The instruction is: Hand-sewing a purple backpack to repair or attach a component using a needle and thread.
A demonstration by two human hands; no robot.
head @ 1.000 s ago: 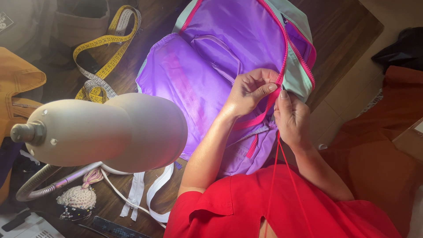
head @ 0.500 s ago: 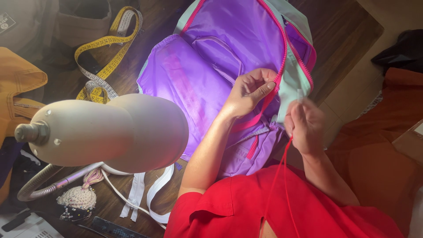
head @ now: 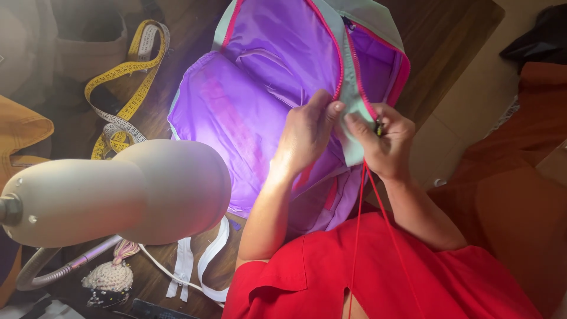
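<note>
The counter (head: pixel 455 35) is dark wood, and a big purple bag (head: pixel 260 112) lies open on it, reaching from the far edge down to the person in red at the near edge. A fat lamp (head: pixel 118 192) shines on the bag from the left side. A yellow tape measure (head: pixel 121 88) curls near the far left corner, and a white zipper strip (head: pixel 201 269) lies by the near edge.

The left hand (head: pixel 304 133) pinches the bag's pale green edge beside the pink zipper (head: pixel 342 65), its fingers closed tight on the cloth. The right hand (head: pixel 384 142) is closed on the same edge, touching it just across from the left. It seems to pinch something small and dark, maybe a needle, but that is too tiny to tell. Red thread (head: pixel 361 224) runs down from it toward the near edge.

To sew well here, I think the left hand should keep the cloth flat and tight, stitches should stay close beside the zipper, and the thread should be pulled snug, not hard.
</note>
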